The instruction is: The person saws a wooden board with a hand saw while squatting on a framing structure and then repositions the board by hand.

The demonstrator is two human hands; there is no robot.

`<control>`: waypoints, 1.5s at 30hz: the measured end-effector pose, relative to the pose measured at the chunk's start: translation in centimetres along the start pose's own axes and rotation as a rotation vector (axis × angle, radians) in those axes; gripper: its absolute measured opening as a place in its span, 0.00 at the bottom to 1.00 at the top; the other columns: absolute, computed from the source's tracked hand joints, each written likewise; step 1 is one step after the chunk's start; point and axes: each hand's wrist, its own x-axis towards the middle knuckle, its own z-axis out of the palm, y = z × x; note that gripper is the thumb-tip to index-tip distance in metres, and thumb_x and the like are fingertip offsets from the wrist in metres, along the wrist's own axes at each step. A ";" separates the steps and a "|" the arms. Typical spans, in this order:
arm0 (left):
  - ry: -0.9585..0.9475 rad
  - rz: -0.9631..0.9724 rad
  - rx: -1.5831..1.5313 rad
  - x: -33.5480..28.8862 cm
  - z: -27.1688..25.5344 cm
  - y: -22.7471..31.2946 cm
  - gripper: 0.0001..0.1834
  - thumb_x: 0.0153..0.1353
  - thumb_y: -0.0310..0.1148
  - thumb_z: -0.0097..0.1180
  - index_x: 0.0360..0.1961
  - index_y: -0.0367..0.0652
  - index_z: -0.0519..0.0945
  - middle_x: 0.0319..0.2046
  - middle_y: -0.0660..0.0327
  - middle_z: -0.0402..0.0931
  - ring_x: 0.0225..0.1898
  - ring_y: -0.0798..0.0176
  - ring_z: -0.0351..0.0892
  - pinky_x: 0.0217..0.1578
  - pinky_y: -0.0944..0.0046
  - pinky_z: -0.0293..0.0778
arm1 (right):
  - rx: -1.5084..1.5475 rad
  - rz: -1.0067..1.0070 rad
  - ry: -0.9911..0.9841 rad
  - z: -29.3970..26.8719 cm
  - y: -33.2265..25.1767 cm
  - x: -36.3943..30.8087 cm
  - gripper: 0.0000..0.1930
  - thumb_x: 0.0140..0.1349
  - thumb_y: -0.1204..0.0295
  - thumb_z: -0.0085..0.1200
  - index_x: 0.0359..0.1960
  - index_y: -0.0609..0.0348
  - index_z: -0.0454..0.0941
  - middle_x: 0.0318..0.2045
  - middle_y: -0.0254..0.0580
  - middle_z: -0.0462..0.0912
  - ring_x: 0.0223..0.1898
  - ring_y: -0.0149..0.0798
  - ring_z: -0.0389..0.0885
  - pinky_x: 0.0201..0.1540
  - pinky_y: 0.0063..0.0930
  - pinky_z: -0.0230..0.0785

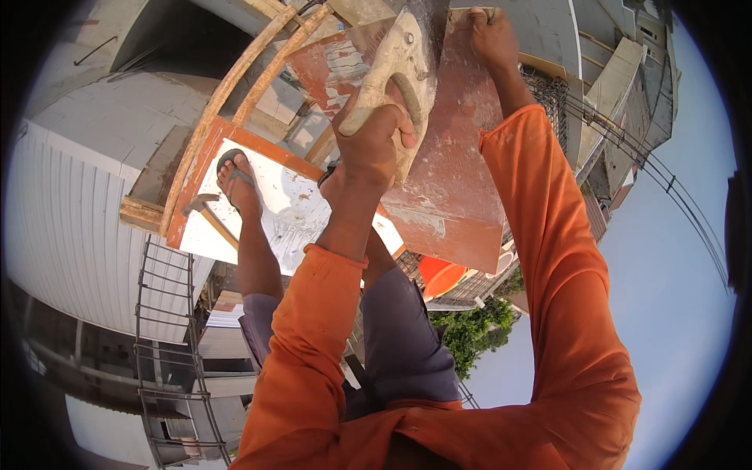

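My left hand [370, 145] is closed around the pale, worn handle of a handsaw [381, 59]. Its dark blade [429, 22] rises past the top of the view, against a reddish-brown, scuffed board [458, 168]; whether the teeth are in the wood is hidden. At the far edge of that board, my right hand [495, 39] grips with the thumb on top and the other fingers mostly out of sight. A hammer [211, 213] lies beside my sandalled foot [237, 178], on a white panel with an orange-brown border [290, 196].
Two curved-looking wooden poles [227, 82] run along the panel's left side. An orange-red container [441, 276] sits below the board. A rebar frame [168, 337] stands at lower left, over a drop to lower roofs. More rebar [650, 160] juts out at right, with a leafy tree [478, 329] below.
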 end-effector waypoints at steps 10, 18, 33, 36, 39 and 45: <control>-0.024 -0.173 -0.203 5.2 1.6 3.0 0.08 0.54 0.23 0.44 0.21 0.35 0.73 0.18 0.58 0.71 0.20 0.65 0.70 0.28 0.68 0.70 | -0.004 -0.030 0.085 0.5 -1.9 1.6 0.23 0.61 0.50 0.47 0.38 0.60 0.71 0.35 0.57 0.78 0.41 0.61 0.75 0.42 0.47 0.67; -0.155 -0.131 -0.292 -8.5 -3.6 0.9 0.11 0.53 0.24 0.42 0.38 0.33 0.70 0.19 0.57 0.70 0.20 0.63 0.70 0.34 0.60 0.76 | -0.085 -0.064 0.096 -1.4 2.3 -0.3 0.22 0.60 0.51 0.47 0.38 0.59 0.72 0.34 0.56 0.78 0.39 0.59 0.75 0.41 0.47 0.67; -0.124 -0.209 -0.390 -5.4 -1.5 2.7 0.09 0.52 0.24 0.41 0.35 0.37 0.71 0.19 0.54 0.72 0.20 0.58 0.72 0.28 0.58 0.73 | -0.256 -0.331 0.282 -0.9 3.2 2.5 0.19 0.59 0.52 0.48 0.36 0.58 0.72 0.32 0.54 0.77 0.37 0.57 0.75 0.39 0.47 0.66; -0.068 -0.130 0.056 6.6 3.5 1.7 0.05 0.56 0.30 0.44 0.30 0.43 0.71 0.20 0.58 0.70 0.24 0.60 0.70 0.35 0.57 0.71 | -0.245 -0.385 0.314 0.1 1.5 2.4 0.19 0.59 0.53 0.48 0.36 0.58 0.72 0.32 0.54 0.77 0.37 0.57 0.75 0.39 0.47 0.66; -0.175 -0.104 0.154 9.0 5.4 1.4 0.05 0.56 0.28 0.41 0.29 0.41 0.71 0.22 0.58 0.70 0.24 0.59 0.70 0.35 0.56 0.71 | -0.265 -0.455 0.345 -0.8 2.7 4.3 0.19 0.59 0.53 0.48 0.35 0.58 0.72 0.31 0.53 0.77 0.36 0.56 0.74 0.38 0.47 0.66; -0.201 -0.183 -0.411 -7.7 -2.9 1.6 0.10 0.56 0.25 0.40 0.38 0.37 0.70 0.23 0.54 0.72 0.18 0.57 0.70 0.30 0.54 0.72 | -0.364 -0.434 0.354 0.0 5.3 3.1 0.18 0.58 0.54 0.49 0.35 0.57 0.72 0.30 0.53 0.76 0.36 0.56 0.74 0.38 0.47 0.66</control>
